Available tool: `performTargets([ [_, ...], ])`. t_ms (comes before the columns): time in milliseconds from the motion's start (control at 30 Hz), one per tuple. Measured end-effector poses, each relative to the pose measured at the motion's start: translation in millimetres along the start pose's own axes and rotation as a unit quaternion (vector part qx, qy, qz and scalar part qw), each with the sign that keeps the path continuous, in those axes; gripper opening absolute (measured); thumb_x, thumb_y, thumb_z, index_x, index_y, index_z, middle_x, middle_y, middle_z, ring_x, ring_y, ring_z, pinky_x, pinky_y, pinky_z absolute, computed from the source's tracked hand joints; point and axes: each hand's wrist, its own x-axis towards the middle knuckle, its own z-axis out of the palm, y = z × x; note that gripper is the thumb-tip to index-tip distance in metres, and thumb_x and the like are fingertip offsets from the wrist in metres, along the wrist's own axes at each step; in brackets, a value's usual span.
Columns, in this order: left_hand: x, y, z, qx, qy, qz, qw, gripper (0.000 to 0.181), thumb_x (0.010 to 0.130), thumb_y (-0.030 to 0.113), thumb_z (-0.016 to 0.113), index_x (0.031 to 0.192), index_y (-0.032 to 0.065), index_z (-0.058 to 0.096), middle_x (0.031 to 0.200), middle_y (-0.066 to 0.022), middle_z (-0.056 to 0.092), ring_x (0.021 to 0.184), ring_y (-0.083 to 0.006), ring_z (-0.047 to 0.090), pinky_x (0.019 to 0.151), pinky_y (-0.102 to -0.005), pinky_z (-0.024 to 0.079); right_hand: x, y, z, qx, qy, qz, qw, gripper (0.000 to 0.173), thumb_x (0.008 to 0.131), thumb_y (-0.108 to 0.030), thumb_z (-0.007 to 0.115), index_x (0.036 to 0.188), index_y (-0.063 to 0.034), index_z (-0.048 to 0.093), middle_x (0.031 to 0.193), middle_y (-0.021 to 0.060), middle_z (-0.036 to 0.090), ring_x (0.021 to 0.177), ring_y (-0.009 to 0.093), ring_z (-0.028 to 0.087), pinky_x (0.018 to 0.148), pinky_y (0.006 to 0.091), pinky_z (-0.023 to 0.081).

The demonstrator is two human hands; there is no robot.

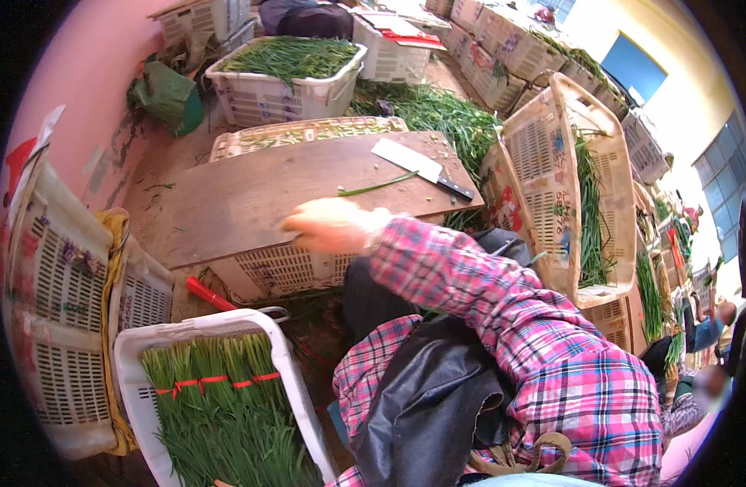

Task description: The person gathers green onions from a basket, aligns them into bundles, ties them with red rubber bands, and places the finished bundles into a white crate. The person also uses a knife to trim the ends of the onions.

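My right hand (330,225), blurred by motion, is over the near edge of a brown wooden board (245,189). Its fingers look bent, and whether they hold anything cannot be told. On the board lie a cleaver (409,159) with a black handle and a single green stalk (379,184). Of my left hand (221,483), only a bit of finger shows at the bottom edge, by a white plastic crate (288,359). Inside that crate are several bundles of green leafy stalks (227,420), tied with red bands (215,380).
A perforated crate (275,268) supports the board. Loose greens (446,119) lie beyond it. A tilted crate (531,152) stands at right, a filled white crate (288,97) behind, stacked crates (62,304) at left. A red tube-like object (210,293) lies nearby. People (702,389) are at far right.
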Motion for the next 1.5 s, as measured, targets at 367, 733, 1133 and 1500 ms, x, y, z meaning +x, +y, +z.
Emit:
performTargets([
  [367, -100, 196, -129, -0.317, 0.063, 0.269, 0.907, 0.048, 0.089, 0.028, 0.051, 0.124, -0.0052, 0.049, 0.127, -0.0207, 0.050, 0.117, -0.0324, 0.047, 0.101, -0.0360, 0.034, -217, 203, -28, -0.166, 0.002, 0.311, 0.936, 0.047, 0.079, -0.032, 0.064, 0.117, -0.0084, 0.051, 0.101, 0.0174, 0.058, 0.095, 0.034, 0.058, 0.081, 0.0432, 0.048],
  [733, -293, 328, -198, -0.483, -0.134, 0.537, 0.679, 0.019, 0.083, 0.005, 0.059, 0.101, -0.0011, 0.064, 0.095, -0.0140, 0.066, 0.090, -0.0224, 0.062, 0.083, -0.0313, 0.047, -203, 213, -35, -0.135, 0.053, 0.338, 0.930, 0.031, 0.076, -0.011, 0.054, 0.106, -0.0052, 0.052, 0.093, 0.0228, 0.059, 0.088, 0.040, 0.059, 0.074, 0.0455, 0.050],
  [1133, -277, 307, 65, -0.238, -0.402, 0.401, 0.788, 0.030, 0.080, 0.023, 0.052, 0.101, 0.0071, 0.067, 0.101, -0.0179, 0.064, 0.100, -0.0324, 0.059, 0.086, -0.0373, 0.046, -198, 253, 0, -0.141, 0.061, 0.240, 0.959, 0.051, 0.086, -0.033, 0.058, 0.129, -0.0101, 0.043, 0.115, 0.0210, 0.054, 0.105, 0.037, 0.054, 0.088, 0.0420, 0.044],
  [1500, -258, 351, 95, -0.038, -0.338, 0.061, 0.938, 0.046, 0.075, 0.037, 0.066, 0.103, 0.0002, 0.063, 0.105, -0.0252, 0.061, 0.098, -0.0376, 0.060, 0.083, -0.0470, 0.047, -195, 246, -1, -0.184, 0.064, 0.264, 0.945, 0.046, 0.088, -0.031, 0.057, 0.127, -0.0092, 0.048, 0.119, 0.0164, 0.055, 0.110, 0.031, 0.053, 0.091, 0.0365, 0.042],
])
